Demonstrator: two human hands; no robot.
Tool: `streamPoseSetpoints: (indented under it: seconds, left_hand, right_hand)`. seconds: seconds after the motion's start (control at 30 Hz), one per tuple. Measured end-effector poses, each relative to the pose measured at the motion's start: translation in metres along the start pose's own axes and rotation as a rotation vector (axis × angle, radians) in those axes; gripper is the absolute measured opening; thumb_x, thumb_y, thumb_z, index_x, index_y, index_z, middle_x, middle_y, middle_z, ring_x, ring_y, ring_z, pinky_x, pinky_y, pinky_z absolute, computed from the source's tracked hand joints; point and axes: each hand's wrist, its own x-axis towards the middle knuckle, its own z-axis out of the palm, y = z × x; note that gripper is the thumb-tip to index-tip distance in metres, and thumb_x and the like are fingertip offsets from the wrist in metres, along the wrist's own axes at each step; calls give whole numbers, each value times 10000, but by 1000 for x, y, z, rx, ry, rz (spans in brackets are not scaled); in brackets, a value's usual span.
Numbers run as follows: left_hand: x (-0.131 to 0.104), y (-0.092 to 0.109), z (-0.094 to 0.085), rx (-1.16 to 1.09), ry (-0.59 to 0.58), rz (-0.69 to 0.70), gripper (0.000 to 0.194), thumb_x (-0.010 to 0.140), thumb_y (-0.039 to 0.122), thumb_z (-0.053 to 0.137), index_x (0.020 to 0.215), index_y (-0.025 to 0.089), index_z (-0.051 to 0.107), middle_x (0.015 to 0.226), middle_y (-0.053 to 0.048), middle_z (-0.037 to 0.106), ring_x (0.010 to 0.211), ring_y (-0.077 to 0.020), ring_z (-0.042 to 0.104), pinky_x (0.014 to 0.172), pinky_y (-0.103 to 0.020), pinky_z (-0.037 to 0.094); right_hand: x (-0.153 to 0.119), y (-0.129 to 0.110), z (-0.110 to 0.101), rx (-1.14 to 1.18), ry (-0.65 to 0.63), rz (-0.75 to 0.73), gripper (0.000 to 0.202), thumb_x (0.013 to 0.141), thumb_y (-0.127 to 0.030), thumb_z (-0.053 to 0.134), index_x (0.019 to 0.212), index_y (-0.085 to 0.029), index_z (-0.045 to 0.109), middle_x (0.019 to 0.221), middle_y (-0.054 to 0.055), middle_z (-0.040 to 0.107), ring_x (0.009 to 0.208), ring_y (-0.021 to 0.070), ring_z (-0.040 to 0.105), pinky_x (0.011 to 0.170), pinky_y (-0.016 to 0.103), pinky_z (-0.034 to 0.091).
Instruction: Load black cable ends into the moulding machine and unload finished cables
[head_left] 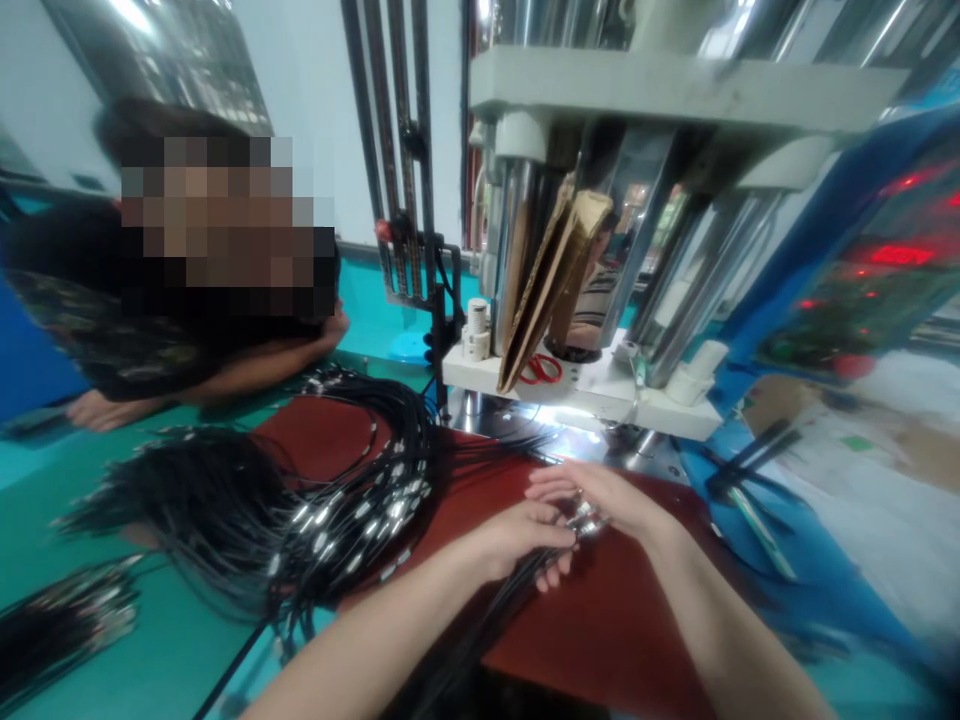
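- Left hand (525,540): grip closed around a bundle of black cables (480,625), held over the red mat (615,620).
- Right hand (600,495): fingers pinched on the bundle's metal connector ends (589,522), touching the left hand.
- Desk (90,560): teal; heap of black cables with silver plugs (330,500) left of the hands.
- Press machine (600,250): behind, red scissors (541,370) on its white plate.
- Co-worker (172,330): far left, leaning on the desk.

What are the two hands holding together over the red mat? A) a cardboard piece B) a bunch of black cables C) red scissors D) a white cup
B: the left hand and right hand both close on a bunch of black cables with metal ends over the red mat.
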Motion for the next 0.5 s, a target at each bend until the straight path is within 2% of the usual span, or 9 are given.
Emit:
streamPoseSetpoints:
  seconds: [0.07, 0.13, 0.2, 0.23, 0.3, 0.37, 0.43, 0.5]
  left_hand:
    - [2, 0, 0, 16, -1, 7, 268, 637, 335, 630, 706, 94, 539, 585, -27, 574, 421, -88, 527, 381, -179, 411]
    - [2, 0, 0, 42, 65, 39, 256, 632, 329, 624, 698, 102, 524, 571, -25, 576, 396, -89, 519, 366, -181, 405]
    - [2, 1, 1, 52, 150, 68, 256, 623, 335, 620, 679, 116, 498, 558, -19, 574, 375, -90, 507, 351, -184, 395]
    - [2, 1, 2, 51, 173, 70, 262, 616, 340, 620, 671, 121, 488, 554, -19, 574, 371, -91, 504, 346, -185, 390]
    - [3, 0, 4, 49, 170, 58, 279, 603, 356, 627, 655, 118, 490, 550, -23, 574, 374, -94, 507, 347, -189, 386]
    - [7, -4, 8, 61, 113, 27, 296, 603, 376, 631, 647, 108, 514, 533, -26, 568, 381, -99, 510, 362, -204, 397]
    - [15, -9, 11, 85, 58, -11, 288, 634, 379, 617, 646, 103, 537, 501, -20, 551, 381, -101, 499, 379, -223, 407]
    - [26, -15, 13, 110, 68, -37, 231, 678, 328, 596, 642, 104, 551, 474, -1, 524, 371, -82, 461, 395, -218, 393]
  right_hand:
    - [0, 3, -2, -127, 133, 1, 422, 842, -480, 384, 971, -144, 605, 955, 88, 647, 853, 182, 606, 780, 313, 448]
    - [0, 5, -6, -302, 310, 7, 387, 808, -485, 432, 795, -144, 614, 725, 40, 634, 654, 154, 586, 606, 260, 442]
    - [-1, 6, -11, -420, 417, 7, 374, 762, -476, 495, 585, -150, 542, 517, -12, 511, 497, 122, 482, 478, 231, 355]
    - [-3, 6, -14, -445, 414, 5, 386, 750, -472, 507, 526, -158, 490, 475, -27, 453, 468, 112, 433, 455, 227, 315]
    - [-6, 4, -18, -519, 345, -16, 400, 748, -460, 498, 486, -170, 412, 474, -40, 390, 478, 101, 382, 460, 223, 279]
    - [-10, 2, -20, -621, 194, -5, 391, 759, -436, 481, 489, -175, 374, 495, -45, 363, 505, 98, 363, 482, 219, 271]
    - [-11, 2, -21, -716, 27, 46, 369, 772, -405, 465, 497, -174, 379, 501, -45, 362, 515, 100, 364, 486, 218, 268]
    - [-10, 6, -21, -762, -76, 97, 347, 780, -394, 443, 515, -171, 426, 510, -31, 410, 526, 112, 401, 486, 219, 286]
